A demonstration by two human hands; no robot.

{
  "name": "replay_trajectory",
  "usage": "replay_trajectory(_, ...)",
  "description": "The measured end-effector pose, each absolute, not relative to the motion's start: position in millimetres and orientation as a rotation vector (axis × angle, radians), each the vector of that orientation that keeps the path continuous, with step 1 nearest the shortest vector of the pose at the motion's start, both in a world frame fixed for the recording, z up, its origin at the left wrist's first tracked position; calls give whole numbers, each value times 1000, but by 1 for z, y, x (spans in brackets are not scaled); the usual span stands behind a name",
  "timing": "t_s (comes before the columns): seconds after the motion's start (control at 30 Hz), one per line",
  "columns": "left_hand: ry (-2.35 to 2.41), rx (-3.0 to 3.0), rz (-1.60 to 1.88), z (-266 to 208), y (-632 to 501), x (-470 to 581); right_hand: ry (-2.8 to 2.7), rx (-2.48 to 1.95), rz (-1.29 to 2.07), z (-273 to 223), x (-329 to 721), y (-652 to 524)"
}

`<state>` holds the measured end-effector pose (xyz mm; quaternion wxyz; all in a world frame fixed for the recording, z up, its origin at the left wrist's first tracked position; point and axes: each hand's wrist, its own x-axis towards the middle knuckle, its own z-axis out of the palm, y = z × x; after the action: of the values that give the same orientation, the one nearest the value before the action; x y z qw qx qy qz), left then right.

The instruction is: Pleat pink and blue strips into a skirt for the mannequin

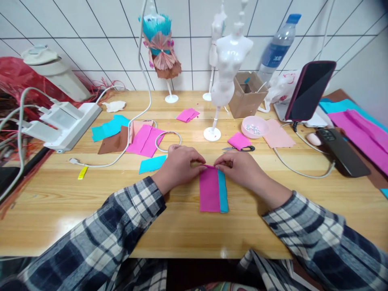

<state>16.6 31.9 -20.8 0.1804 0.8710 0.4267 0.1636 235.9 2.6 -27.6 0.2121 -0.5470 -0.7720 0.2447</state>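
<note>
A piece of pink crepe paper [209,192] lies on the wooden table in front of me, with a blue crepe paper strip [223,193] showing along its right side. My left hand [182,165] pinches the top edge of the pink piece near its left corner. At the same edge, further right, my right hand [239,167] is closed in a pinch on the paper. Between my fingertips the top edge looks narrowly folded. Beside my left hand lies another blue crepe piece [151,164]. Small scissors [244,148] and a folded pink piece [239,140] lie just beyond my right hand.
A white mannequin [230,60] stands ahead, and a dressed mannequin [162,48] is further left. A pink bowl [254,127] holds small shiny bits. Right are a propped phone [311,91] and a dark phone [344,153]; left, a power strip [75,125] and a white cable [115,162].
</note>
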Motion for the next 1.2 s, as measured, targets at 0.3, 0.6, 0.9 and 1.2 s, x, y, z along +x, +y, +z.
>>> replay_trajectory(0.3,1214,2499,466,-23,33,18,-2124,-1576,653,-25,236,-1)
replay_trajectory(0.6,1141,2608,471,-23,31,17,-2252,-1542,559,-21,238,-2)
replay_trajectory(0.9,1076,2693,463,-18,30,16,-2345,-1468,404,-25,245,-12)
replay_trajectory(1.2,950,2894,514,-21,35,13,-2565,-1417,120,-26,245,-22)
